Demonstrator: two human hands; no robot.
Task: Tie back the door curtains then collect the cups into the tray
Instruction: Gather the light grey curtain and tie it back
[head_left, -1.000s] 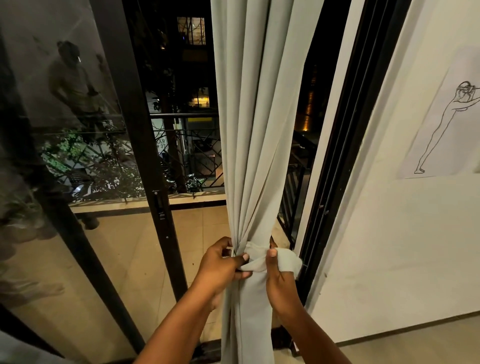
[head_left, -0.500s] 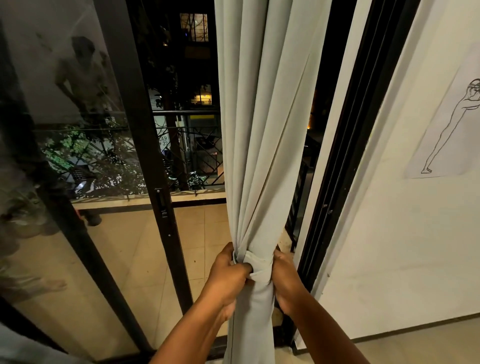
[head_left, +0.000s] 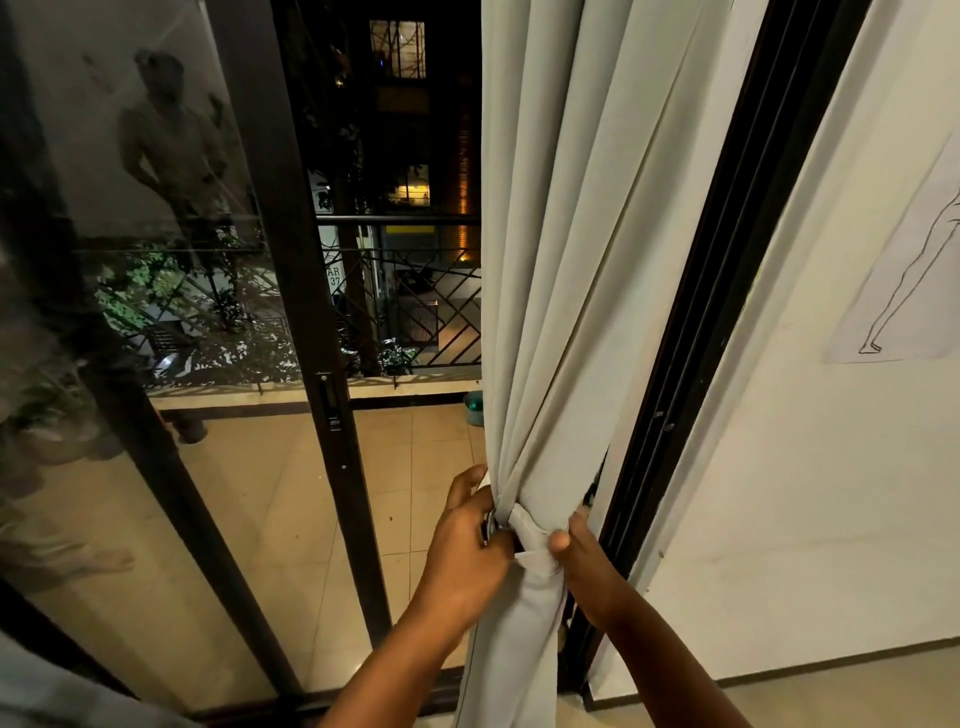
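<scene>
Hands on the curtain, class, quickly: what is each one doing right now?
Left hand: curled round the tie-back band at the gathered curtain.
Right hand: thumb pinching the band's free end.

Ahead of you: dark sliding door frame (head_left: 291, 291), latch on its stile (head_left: 328, 402) | glass pane at left (head_left: 130, 260) carries a person's reflection | beyond it: tiled balcony floor (head_left: 291, 493), metal railing (head_left: 415, 312), plants (head_left: 208, 322), lit windows (head_left: 397, 49) | your right: white wall (head_left: 805, 519), line drawing on paper (head_left: 904, 291).
</scene>
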